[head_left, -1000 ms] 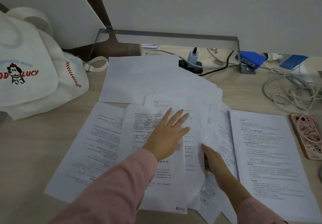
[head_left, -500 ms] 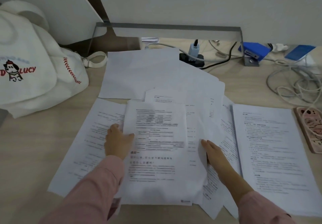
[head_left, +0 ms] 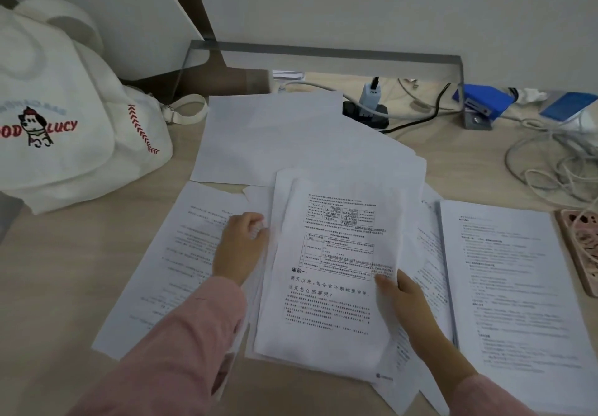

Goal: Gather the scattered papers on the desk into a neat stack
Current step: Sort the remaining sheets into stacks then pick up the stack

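We see the left hand (head_left: 241, 247) curled around the left edge of the gathered bundle of papers (head_left: 330, 273) at the middle of the desk (head_left: 48, 270); the right hand (head_left: 401, 299) pinches its right edge, thumb on top; loose printed sheets (head_left: 181, 254) lie on either side (a white tote bag (head_left: 64, 118) sits far left).

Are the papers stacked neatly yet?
Not yet. Both hands hold a middle bundle, but a left sheet, right sheet and blank sheets remain spread.
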The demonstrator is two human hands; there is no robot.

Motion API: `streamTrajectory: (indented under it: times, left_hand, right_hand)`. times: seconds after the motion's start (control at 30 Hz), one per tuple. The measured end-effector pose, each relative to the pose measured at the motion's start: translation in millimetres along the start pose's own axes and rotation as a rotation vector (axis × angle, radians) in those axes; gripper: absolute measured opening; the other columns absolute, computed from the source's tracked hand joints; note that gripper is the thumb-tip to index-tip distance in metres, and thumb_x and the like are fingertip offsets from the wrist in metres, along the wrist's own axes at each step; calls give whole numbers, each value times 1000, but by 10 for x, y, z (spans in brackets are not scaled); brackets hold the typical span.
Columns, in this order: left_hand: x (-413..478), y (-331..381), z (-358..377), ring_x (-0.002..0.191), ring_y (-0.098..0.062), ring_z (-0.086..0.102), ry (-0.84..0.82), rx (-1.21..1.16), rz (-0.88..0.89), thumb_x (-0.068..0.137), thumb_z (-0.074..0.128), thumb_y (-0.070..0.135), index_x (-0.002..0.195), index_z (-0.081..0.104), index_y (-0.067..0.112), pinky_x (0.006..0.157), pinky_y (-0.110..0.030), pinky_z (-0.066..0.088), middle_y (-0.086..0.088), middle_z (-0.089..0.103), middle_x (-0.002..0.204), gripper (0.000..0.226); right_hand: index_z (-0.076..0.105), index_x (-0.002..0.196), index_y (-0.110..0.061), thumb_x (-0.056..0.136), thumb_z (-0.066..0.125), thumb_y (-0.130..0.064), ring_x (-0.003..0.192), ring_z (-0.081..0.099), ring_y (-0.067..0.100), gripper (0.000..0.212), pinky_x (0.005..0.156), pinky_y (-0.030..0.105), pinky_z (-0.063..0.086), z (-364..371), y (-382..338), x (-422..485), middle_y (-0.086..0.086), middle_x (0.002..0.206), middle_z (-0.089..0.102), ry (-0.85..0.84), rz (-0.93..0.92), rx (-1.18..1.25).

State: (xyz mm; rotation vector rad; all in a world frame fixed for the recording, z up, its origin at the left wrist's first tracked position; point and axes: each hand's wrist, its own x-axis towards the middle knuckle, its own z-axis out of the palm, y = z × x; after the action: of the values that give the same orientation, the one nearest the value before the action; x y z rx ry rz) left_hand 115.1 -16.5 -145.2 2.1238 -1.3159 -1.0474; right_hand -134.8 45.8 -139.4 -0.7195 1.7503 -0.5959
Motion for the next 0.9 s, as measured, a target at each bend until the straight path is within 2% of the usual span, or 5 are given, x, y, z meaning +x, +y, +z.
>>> streamTrajectory:
  times: [0.23, 0.53, 0.6, 0.73, 0.9]
  left_hand:
    - [-67, -746, -682, 135, -31, 22, 134, 238, -265, 76, 70, 33, 136, 34, 12, 108, -48, 29, -12, 24, 145, 73]
    - [12, -975, -962, 125, -36, 36, 122, 318, -409, 70, 75, 40, 132, 37, 2, 101, -47, 35, -21, 41, 133, 82]
    - [-16, -1012, -974, 119, -34, 44, 69, 238, -407, 76, 69, 38, 132, 38, 7, 98, -46, 39, -17, 46, 131, 71]
    - [-201, -928, -1055, 84, -23, 59, 31, 138, -297, 90, 50, 29, 114, 50, 21, 73, -35, 46, -1, 60, 100, 25]
    - [-442, -498, -1288, 79, -18, 60, 160, 30, -34, 90, 49, 33, 87, 53, 31, 67, -33, 45, 4, 64, 86, 6]
  right_hand:
    - [64, 98, -14, 92, 50, -22, 86, 60, 20, 17, 80, 34, 46, 26, 16, 74, 2, 92, 67, 36, 6, -108]
    - [61, 94, -12, 92, 49, -21, 78, 59, 17, 15, 73, 33, 46, 57, -24, 79, 2, 86, 65, 62, -20, -220]
    - [61, 96, -11, 92, 50, -20, 76, 57, 14, 15, 72, 31, 44, 59, -28, 80, -1, 84, 63, 70, -27, -233]
    - [61, 96, -11, 92, 50, -19, 77, 57, 15, 14, 74, 32, 44, 60, -37, 76, -1, 84, 63, 68, -31, -247]
    - [61, 95, -9, 91, 51, -21, 87, 60, 29, 16, 86, 45, 49, 63, -59, 71, 9, 89, 64, 70, -22, -272]
